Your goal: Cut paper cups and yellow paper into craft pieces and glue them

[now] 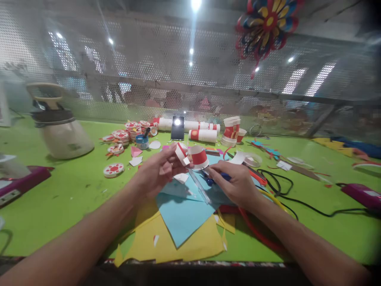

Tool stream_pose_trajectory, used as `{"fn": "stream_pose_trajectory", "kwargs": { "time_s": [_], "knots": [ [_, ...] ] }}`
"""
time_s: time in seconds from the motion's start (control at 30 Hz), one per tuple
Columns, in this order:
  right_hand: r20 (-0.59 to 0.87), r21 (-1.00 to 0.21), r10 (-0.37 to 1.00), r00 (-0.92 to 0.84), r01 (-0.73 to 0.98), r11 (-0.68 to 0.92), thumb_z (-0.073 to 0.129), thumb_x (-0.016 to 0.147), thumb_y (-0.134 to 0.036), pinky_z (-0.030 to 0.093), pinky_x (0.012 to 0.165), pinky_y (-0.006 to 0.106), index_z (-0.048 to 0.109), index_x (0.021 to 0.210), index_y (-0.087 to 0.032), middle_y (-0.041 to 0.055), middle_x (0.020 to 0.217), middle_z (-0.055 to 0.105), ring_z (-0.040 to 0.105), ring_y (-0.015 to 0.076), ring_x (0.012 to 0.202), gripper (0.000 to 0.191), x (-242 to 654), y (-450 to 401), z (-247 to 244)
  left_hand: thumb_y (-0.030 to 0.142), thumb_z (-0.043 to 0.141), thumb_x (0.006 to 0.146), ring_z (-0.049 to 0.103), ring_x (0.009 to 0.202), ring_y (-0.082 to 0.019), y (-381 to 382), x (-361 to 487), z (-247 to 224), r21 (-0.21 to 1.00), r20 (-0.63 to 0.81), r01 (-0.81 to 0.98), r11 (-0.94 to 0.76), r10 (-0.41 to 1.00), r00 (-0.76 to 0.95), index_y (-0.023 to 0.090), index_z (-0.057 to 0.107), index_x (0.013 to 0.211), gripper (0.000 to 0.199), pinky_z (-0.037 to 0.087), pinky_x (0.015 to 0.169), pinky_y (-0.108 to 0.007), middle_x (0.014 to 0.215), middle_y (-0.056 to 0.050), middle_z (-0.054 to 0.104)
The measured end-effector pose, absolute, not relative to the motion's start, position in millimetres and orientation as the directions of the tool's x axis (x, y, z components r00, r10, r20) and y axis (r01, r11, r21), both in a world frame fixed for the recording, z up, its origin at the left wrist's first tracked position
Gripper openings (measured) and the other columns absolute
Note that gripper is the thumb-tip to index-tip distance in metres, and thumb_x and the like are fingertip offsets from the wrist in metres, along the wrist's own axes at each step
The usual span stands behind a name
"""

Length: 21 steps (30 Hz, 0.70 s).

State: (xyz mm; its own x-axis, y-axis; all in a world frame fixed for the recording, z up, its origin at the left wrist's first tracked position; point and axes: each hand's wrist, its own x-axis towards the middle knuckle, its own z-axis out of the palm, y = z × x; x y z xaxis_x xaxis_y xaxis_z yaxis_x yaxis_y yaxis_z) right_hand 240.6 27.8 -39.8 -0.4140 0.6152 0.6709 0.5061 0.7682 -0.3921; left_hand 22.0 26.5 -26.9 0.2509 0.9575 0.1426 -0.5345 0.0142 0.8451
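My left hand (159, 169) is closed on a cut piece of paper cup (182, 154), white with a red band, held up above the blue sheets. Just right of that piece is a short red-and-white paper cup (198, 157), its rim close to the fingertips of my right hand (235, 182). The fingers of my right hand are pinched together; what lies between them is hidden. Beneath it is a dark blue object (210, 181) that I cannot identify. A clear stick (199, 186) rests on the blue paper (181, 218) between my hands.
Yellow sheets (178, 246) lie under the blue paper. Stacked paper cups (204, 136), a phone (177, 128) and a blue jar (142, 142) stand behind. Red-and-white discs (114, 170) are to the left, beyond them a large jug (62, 135). Black cable (315, 210) runs right.
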Motion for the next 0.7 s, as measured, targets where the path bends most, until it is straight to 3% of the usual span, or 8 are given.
{"fn": "stream_pose_trajectory", "kwargs": {
  "time_s": [0.17,0.43,0.7],
  "knots": [
    [0.674,-0.379,0.612,-0.413,0.518,0.767,0.056,0.090,-0.018,0.046,0.064,0.027,0.070,0.081,-0.013,0.0050,0.072,0.069,0.061,0.0145,0.064,0.017,241.0,29.8,-41.4,0.025,0.058,0.087,0.066,0.083,-0.018,24.7,20.6,-24.2,0.822,0.157,-0.570,0.020,0.953,0.260,0.012,0.068,0.097,0.019,0.055,0.073,-0.028,0.092,-0.010,0.070],
    [0.668,-0.373,0.625,-0.404,0.546,0.751,0.054,0.091,-0.021,0.046,0.060,0.027,0.070,0.080,-0.014,0.0038,0.067,0.070,0.061,0.0143,0.060,0.020,241.6,32.3,-45.2,0.013,0.058,0.082,0.066,0.076,-0.016,26.0,13.8,-18.9,0.816,0.181,-0.576,-0.048,0.968,0.176,0.015,0.061,0.121,0.039,0.055,0.073,-0.028,0.086,-0.007,0.070],
    [0.609,-0.405,0.663,-0.436,0.547,0.732,0.055,0.089,-0.026,0.046,0.060,0.028,0.070,0.075,-0.016,0.0039,0.069,0.071,0.060,0.0149,0.058,0.023,240.5,32.2,-44.7,0.024,0.057,0.081,0.067,0.079,-0.019,37.2,-10.6,-9.6,0.763,0.283,-0.619,-0.187,0.957,0.059,0.013,0.061,0.121,0.042,0.053,0.066,-0.026,0.081,-0.007,0.071]
  ]
}}
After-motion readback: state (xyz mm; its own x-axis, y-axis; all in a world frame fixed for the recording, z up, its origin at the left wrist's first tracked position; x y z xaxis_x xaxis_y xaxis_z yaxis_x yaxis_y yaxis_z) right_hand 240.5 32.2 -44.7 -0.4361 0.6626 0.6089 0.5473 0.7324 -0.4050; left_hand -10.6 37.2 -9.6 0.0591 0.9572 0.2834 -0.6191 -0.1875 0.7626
